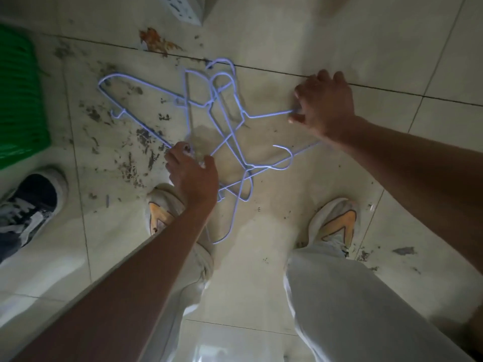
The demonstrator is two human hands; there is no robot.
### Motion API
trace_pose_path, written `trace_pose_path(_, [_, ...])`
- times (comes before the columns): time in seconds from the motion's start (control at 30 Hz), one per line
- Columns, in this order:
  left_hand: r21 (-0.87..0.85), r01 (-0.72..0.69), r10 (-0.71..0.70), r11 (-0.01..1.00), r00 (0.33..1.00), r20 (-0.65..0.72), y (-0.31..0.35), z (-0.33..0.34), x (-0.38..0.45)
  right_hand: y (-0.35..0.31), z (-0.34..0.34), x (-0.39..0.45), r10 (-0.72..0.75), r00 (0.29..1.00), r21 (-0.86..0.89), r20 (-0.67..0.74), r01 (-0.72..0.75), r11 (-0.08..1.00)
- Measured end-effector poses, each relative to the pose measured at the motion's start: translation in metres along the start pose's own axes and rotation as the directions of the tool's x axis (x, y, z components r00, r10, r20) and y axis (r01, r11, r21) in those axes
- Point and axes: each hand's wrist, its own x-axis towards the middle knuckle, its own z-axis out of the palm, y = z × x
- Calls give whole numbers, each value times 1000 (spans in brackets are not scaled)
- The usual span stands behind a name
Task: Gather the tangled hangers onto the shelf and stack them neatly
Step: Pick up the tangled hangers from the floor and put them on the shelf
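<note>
Several thin pale-blue wire hangers point(224, 131) lie tangled together on the dirty tiled floor in front of my feet. My left hand point(192, 171) reaches down to the near left part of the tangle, and its fingers curl round the wires there. My right hand point(325, 103) is at the right end of the tangle, with thumb and fingers pinching the tip of one hanger arm. One hanger point(125, 103) stretches out to the left, its hook on the floor. No shelf is in view.
A green slatted plastic thing point(18, 100) stands at the left edge. A dark sneaker point(31, 205) of another person is at the lower left. My two white-and-orange shoes point(334, 223) stand just behind the tangle. A white power strip point(180, 9) lies at the top.
</note>
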Motion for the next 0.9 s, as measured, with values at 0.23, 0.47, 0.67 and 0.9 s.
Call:
trace_pose_path(0.23, [185,-130,59,974,936,347,10,24,-21,-26,1,-16,-163,985,124,54,156,980])
trace_pose_path(0.47, [184,-374,272,909,868,416,-28,44,-72,-63,19,-14,-97,989,168,-112,115,979])
trace_pose_path(0.67, [68,-555,479,829,767,427,-37,42,-58,-65,26,-22,-113,993,287,-34,118,951])
trace_pose_path(0.9, [-97,-235,252,967,841,479,8,-36,-69,-31,-26,-88,110,993,779,32,-93,620])
